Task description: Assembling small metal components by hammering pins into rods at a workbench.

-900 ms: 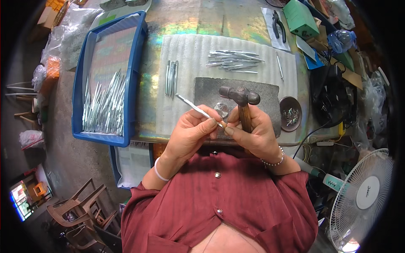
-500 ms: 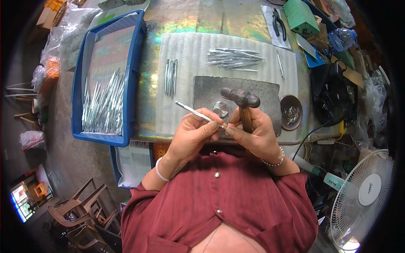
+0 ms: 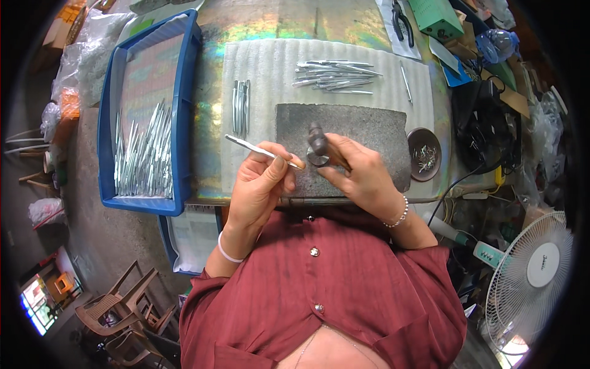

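Note:
In my left hand (image 3: pixel 261 178) a thin silver metal rod (image 3: pixel 249 146) is pinched between thumb and fingers, slanting up to the left. My right hand (image 3: pixel 362 172) is wrapped round the wooden handle of a hammer (image 3: pixel 317 138), whose dark head is over a small round metal piece (image 3: pixel 318 157). That piece rests on a dark grey stone slab (image 3: pixel 356 120); the hammer head partly covers it. Right of the slab, a brown bowl (image 3: pixel 432 171) holds many small metal bits. Similar rods lie in a pile (image 3: pixel 338 77) beyond the slab and in a small bundle (image 3: pixel 241 107) to its left.
A blue tray (image 3: pixel 188 80) of many rods stands at the left. Pale foam sheeting (image 3: pixel 264 58) lies under the slab. Black-handled pliers (image 3: pixel 402 27), a green box (image 3: pixel 435 19) and a plastic bottle (image 3: pixel 496 44) are at the far right. A white fan (image 3: pixel 541 264) stands at the lower right.
My right hand has turned the hammer, bringing its head lower and left over the round metal piece. My hands have moved apart, and my left hand has shifted left with the rod.

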### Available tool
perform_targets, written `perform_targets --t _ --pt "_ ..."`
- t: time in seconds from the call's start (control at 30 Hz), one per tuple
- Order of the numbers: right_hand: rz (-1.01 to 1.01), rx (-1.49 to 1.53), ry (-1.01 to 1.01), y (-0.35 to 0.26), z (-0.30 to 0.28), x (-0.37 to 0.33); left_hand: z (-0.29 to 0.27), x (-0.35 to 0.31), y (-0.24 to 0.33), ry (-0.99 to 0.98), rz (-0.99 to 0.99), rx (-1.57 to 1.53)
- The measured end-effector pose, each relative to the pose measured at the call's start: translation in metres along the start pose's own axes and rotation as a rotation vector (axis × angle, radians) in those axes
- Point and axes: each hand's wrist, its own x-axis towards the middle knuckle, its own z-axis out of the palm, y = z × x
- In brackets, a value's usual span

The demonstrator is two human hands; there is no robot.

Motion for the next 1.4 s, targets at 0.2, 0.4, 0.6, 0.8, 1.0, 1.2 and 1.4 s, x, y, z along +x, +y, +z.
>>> perform_targets --t 0.2,0.4,0.6,0.8,1.0,1.2,1.4 --pt "0.036 -0.077 -0.115 0.0 0.002 0.006 0.003 0.002 0.0 0.03 0.099 0.337" --pt "0.013 0.021 0.025 -0.001 -0.002 0.002 0.008 0.011 -0.004 0.015 0.117 0.569" --pt "0.4 0.803 0.021 0.011 -0.018 -0.017 0.014 0.018 -0.009 0.013 0.227 0.748" --pt "0.358 0.708 -0.03 0.02 -0.022 -0.02 0.011 0.017 -0.009 -0.031 0.234 0.879" --pt "0.329 0.607 -0.011 0.017 -0.02 -0.019 0.019 0.018 -0.011 0.021 0.286 0.899" --pt "0.31 0.595 -0.001 0.018 -0.019 -0.021 0.018 0.018 -0.013 0.012 0.305 0.934" --pt "0.298 0.505 -0.001 0.018 -0.019 -0.02 0.019 0.019 -0.011 0.011 0.306 0.958"
